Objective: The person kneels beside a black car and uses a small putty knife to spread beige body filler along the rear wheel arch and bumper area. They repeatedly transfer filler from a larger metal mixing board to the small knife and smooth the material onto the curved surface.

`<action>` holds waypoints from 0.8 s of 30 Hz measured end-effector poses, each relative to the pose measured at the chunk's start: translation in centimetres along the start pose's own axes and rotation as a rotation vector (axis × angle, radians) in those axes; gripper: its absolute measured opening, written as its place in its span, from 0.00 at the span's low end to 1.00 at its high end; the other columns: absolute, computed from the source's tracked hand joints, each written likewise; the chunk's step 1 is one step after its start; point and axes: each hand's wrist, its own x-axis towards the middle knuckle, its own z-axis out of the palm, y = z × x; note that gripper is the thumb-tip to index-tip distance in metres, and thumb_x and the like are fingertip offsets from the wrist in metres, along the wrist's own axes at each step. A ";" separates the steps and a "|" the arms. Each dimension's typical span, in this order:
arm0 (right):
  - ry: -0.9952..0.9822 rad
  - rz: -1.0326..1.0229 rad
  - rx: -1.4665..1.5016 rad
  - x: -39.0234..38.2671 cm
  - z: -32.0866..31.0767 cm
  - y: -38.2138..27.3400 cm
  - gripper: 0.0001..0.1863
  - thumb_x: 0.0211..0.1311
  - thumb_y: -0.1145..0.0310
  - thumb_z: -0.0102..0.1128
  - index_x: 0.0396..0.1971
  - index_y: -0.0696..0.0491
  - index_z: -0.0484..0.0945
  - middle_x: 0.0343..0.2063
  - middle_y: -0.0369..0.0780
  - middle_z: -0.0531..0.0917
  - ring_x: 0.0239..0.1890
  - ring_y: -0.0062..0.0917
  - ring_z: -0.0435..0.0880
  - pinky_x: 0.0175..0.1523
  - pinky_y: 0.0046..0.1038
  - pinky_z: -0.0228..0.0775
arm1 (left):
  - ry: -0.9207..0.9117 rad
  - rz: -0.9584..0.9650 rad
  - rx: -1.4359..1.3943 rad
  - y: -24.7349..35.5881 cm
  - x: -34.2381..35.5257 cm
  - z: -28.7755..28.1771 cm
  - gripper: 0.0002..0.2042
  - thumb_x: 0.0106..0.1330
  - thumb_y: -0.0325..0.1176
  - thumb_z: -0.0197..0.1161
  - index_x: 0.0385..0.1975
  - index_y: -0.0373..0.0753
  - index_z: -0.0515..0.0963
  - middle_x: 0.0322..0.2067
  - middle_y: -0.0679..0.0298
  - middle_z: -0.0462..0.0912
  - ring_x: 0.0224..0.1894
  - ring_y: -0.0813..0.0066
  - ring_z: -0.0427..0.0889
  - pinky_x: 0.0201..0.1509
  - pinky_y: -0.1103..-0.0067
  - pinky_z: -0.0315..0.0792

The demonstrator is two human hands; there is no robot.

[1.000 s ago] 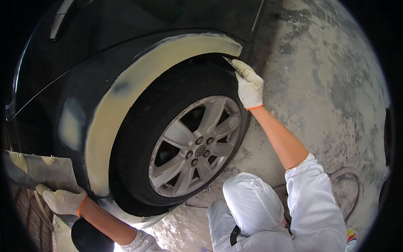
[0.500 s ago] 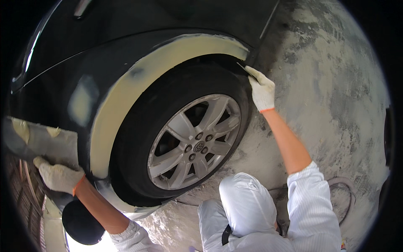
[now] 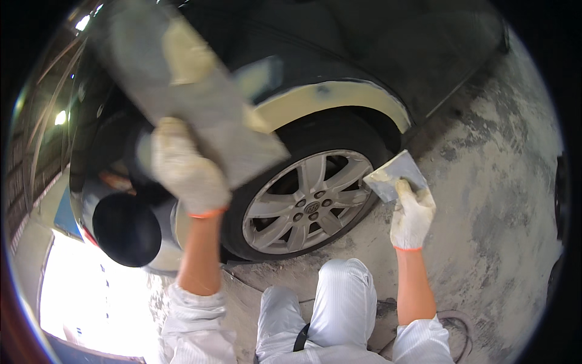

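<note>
My gloved left hand (image 3: 189, 164) grips a long grey metal board (image 3: 151, 67) with pale yellow putty on it, raised in front of a black car body (image 3: 357, 42) and blurred by motion. My gloved right hand (image 3: 412, 215) is closed on a small flat scraper (image 3: 397, 170) with pale residue on its edge, at the right of the tire (image 3: 242, 239). Pale yellow filler (image 3: 361, 97) covers the wheel arch, with a paler patch on the panel above. The alloy wheel (image 3: 285, 224) sits below the arch.
A mottled concrete floor (image 3: 485, 170) spreads to the right, with a hose (image 3: 464, 333) lying near the bottom. A round black object (image 3: 126, 229) is at the car's lower left. Bright light and a slatted wall or roof show at the far left.
My left hand has swung the board up and rightward across the fender. My right hand has moved down from the arch, showing the scraper's flat face. The view has shifted, revealing more on the left.
</note>
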 end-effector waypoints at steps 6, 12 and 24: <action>-0.165 -0.218 -0.332 -5.9 2.2 -6.0 0.13 0.73 0.82 0.66 0.54 0.66 0.88 0.42 0.38 0.90 0.44 0.18 0.86 0.52 0.23 0.76 | -0.275 -0.308 -0.191 4.8 -12.7 3.0 0.13 0.87 0.36 0.57 0.39 0.34 0.77 0.28 0.60 0.77 0.30 0.72 0.74 0.34 0.71 0.72; -0.229 -0.378 -0.814 -9.7 0.6 -4.7 0.15 0.75 0.80 0.66 0.57 0.66 0.88 0.47 0.37 0.91 0.45 0.18 0.85 0.54 0.24 0.77 | -0.288 -0.653 -0.412 6.4 -15.9 3.1 0.15 0.88 0.37 0.57 0.37 0.33 0.73 0.25 0.58 0.77 0.26 0.70 0.71 0.33 0.71 0.71; 0.063 -0.472 -0.418 -18.9 2.0 -7.2 0.09 0.78 0.71 0.59 0.43 0.61 0.83 0.36 0.35 0.84 0.35 0.16 0.80 0.36 0.24 0.69 | -0.097 -0.496 -0.544 6.7 -15.6 -6.5 0.13 0.86 0.36 0.58 0.45 0.30 0.78 0.32 0.57 0.83 0.32 0.67 0.79 0.38 0.70 0.76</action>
